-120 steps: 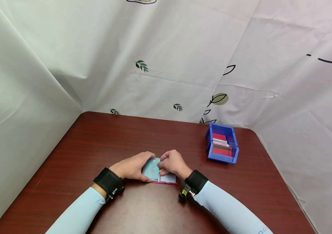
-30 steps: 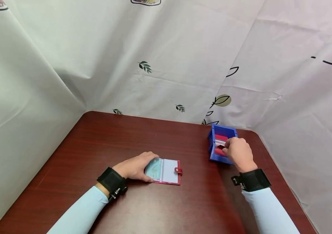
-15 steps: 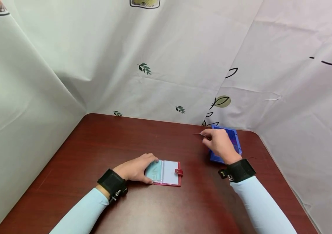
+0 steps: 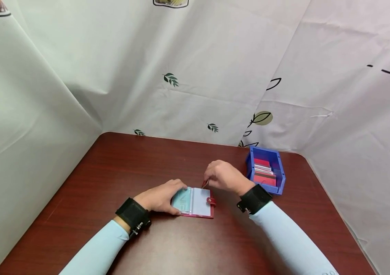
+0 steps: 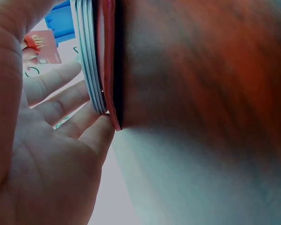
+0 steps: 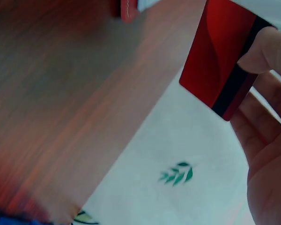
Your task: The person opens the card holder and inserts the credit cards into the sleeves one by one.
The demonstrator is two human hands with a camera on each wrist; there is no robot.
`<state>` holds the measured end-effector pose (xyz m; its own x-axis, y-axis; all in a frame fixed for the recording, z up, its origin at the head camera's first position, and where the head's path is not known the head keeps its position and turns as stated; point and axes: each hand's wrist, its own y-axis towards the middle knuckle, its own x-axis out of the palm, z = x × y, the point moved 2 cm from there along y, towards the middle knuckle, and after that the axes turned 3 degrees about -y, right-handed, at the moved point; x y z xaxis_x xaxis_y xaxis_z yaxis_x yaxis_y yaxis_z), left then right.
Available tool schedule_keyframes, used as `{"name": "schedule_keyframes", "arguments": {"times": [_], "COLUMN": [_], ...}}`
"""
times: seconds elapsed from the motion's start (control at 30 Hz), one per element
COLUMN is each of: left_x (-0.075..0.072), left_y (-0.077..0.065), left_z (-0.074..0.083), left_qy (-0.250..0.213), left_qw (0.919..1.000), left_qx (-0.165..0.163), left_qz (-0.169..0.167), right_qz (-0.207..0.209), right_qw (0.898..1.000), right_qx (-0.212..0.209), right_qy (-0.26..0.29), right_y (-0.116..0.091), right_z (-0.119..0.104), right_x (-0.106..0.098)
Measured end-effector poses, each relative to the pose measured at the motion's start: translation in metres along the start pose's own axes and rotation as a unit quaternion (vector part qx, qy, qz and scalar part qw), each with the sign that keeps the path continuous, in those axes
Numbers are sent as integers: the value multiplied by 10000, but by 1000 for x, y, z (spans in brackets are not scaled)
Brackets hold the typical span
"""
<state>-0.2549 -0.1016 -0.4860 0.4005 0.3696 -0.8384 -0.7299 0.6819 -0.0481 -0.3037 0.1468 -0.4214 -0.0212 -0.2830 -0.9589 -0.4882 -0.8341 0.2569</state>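
An open red card holder [image 4: 213, 211] with clear sleeves and a snap strap lies on the table in the head view. Teal cards fill its left side; its right sleeve looks pale. My left hand [image 4: 162, 196] grips the left side, thumb at the near edge and fingers at the far edge. Edge-on in the left wrist view, the holder [image 5: 111, 70] shows a stack of sleeves. Above the right page's far edge, my right hand [image 4: 227, 177] pinches a red card [image 6: 220, 61] with a dark stripe, tilted up off the table.
Toward the back right of the table [image 4: 140, 160] stands a blue bin [image 4: 278, 190] holding several red and white cards [image 4: 264, 179]. White curtains [image 4: 195, 76] with leaf prints hang behind the table and on both sides.
From the holder my right hand went to the blue bin, took out a red card and carried it left to the holder's far edge. My left hand stayed on the holder.
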Motion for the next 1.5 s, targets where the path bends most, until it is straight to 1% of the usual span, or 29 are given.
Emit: {"name": "schedule_keyframes", "arguments": {"times": [0.1, 0.23, 0.37, 0.6, 0.8, 0.9, 1.07, 1.3, 1.5], "left_x": [0, 0, 1, -1, 1, 0, -1, -1, -2], "left_y": [0, 0, 1, 1, 1, 1, 1, 1, 1], "left_z": [0, 0, -1, -1, -2, -1, -1, -1, -1], "left_qy": [-25, -84, -125, -179, -187, -202, -174, -169, -117], "left_qw": [10000, 9999, 9998, 9997, 9997, 9997, 9997, 9997, 9997], "left_qx": [22, 83, 121, 150, 146, 148, 144, 156, 202], "left_qz": [15, 49, 24, 26, -6, 7, 49, 71, 122], "right_qz": [-161, -406, -503, -543, -417, -336, -371, -507, -353], "right_qw": [9989, 9950, 9922, 9872, 9828, 9815, 9816, 9833, 9810], "right_qx": [-410, -863, -1099, -1490, -1793, -1861, -1829, -1716, -1880], "right_qy": [140, 303, 298, 131, -173, -306, -405, -317, -320], "right_y": [9, 16, 20, 30, 32, 33, 34, 36, 36], "right_z": [-7, -17, -27, -38, -43, -44, -45, -46, -48], "right_x": [10, 24, 34, 37, 42, 43, 44, 44, 44]}}
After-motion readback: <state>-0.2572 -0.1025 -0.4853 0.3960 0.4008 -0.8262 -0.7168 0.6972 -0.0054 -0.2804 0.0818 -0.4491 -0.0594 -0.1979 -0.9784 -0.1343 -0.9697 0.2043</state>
